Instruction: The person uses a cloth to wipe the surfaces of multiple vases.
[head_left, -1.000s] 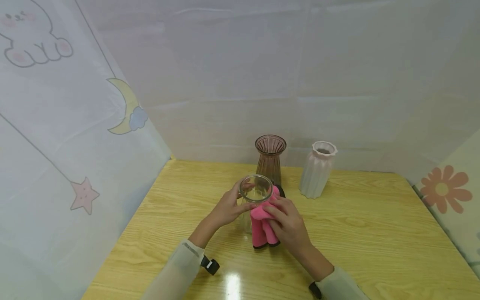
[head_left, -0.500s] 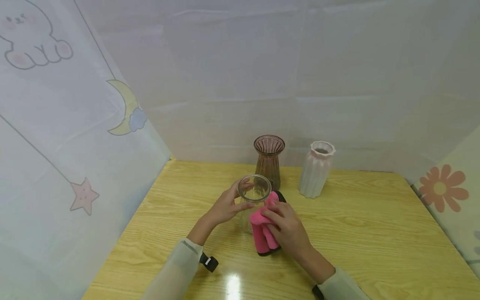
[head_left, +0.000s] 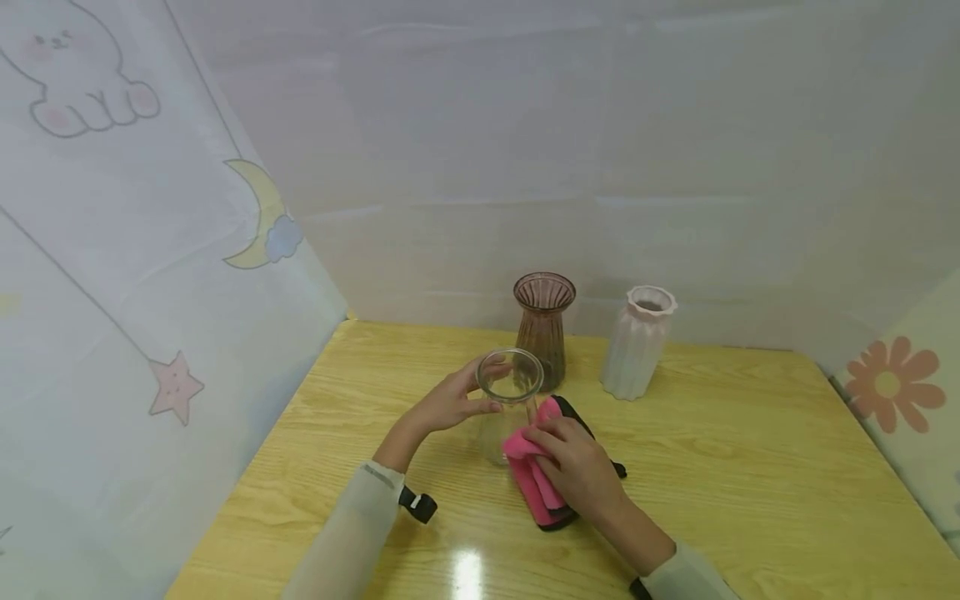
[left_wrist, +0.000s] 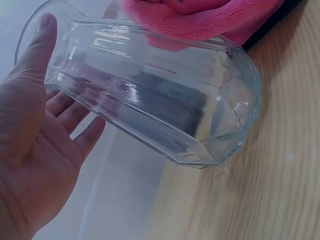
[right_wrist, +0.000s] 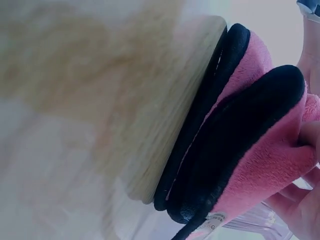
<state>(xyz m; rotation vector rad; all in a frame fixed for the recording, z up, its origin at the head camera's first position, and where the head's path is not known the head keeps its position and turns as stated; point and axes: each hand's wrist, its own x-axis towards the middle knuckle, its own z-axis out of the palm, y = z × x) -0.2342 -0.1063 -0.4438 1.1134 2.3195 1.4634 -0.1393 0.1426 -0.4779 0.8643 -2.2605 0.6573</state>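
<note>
A clear glass vase (head_left: 493,437) stands on the table, its round rim facing up. My left hand (head_left: 442,404) holds it round the neck, thumb on the near side and fingers behind; in the left wrist view the thumb and fingers flank the clear vase (left_wrist: 150,95). Bunched in my right hand (head_left: 581,467) is a folded pink plush cloth (head_left: 543,492) with black edging, against the vase's right side. The right wrist view shows the cloth's black-trimmed folds (right_wrist: 265,170) and a small white label, with fingers (right_wrist: 295,207) pinching the pink fabric.
Behind the clear vase stands a purple ribbed glass vase (head_left: 542,342). A white pleated vase (head_left: 637,354) stands farther right. Printed sheets hang behind and beside the wooden table (head_left: 750,467).
My right hand has moved slightly down and right with the cloth, uncovering more of the vase's side. The cloth's black edging shows more. My left hand stays at the vase's neck.
</note>
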